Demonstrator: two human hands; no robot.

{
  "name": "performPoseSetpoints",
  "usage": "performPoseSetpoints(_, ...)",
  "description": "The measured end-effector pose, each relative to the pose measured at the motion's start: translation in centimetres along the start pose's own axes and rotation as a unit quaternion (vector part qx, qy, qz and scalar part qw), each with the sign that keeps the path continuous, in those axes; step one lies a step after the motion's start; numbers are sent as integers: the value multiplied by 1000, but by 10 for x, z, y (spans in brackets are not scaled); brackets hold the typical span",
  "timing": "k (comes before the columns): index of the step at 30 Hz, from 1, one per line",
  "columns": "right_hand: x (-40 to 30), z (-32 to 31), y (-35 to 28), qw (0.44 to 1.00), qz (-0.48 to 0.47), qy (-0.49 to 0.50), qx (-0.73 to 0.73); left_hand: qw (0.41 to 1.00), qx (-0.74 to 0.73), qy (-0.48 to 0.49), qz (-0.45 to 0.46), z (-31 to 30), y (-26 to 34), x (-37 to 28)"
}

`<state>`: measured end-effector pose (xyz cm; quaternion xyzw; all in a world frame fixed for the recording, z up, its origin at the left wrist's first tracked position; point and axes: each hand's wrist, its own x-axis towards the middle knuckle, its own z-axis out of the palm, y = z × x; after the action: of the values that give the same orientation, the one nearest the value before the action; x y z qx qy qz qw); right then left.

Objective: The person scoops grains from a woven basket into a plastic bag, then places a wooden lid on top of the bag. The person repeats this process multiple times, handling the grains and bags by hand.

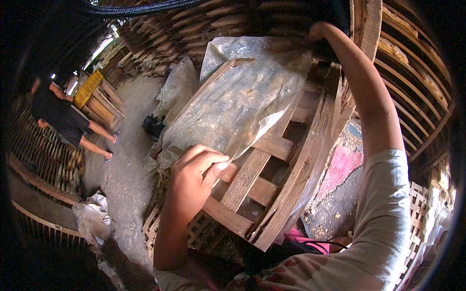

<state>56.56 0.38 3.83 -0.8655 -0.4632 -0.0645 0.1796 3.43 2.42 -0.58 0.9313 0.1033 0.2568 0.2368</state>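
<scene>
A wooden slatted frame (247, 182) stands before me, tilted in the view. Over its left and far parts lies a cloudy, dirt-stained plastic sheet (233, 98). My left hand (194, 172) pinches the near corner of this sheet between thumb and fingers, above the frame's near end. Bare slats and gaps show to the right of the sheet's edge. My right arm reaches forward along the right side, and my right hand (316, 33) is at the far right corner of the sheet. Its fingers sit in deep shadow, so their grip is hidden.
A wooden post (366, 32) and a slatted wall (411, 76) rise at the right. Crumpled plastic (178, 87) lies left of the frame. A person (65, 112) stands at the far left, near a yellow-topped wooden stand (89, 87). A white sack (94, 214) lies lower left.
</scene>
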Motion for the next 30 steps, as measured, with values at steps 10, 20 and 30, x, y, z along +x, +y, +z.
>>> performPoseSetpoints(10, 1, 5, 8, 998, 19, 58, -1, 960, -144, 241, 10, -9, -12, 3)
performPoseSetpoints(20, -21, 0, 3, 999, 16, 47, 3, 976, -50, 211, 29, -31, 19, -21)
performPoseSetpoints(30, -27, 44, -11, 996, 5, -3, 85, 972, -62, 4, 228, -22, 73, -30)
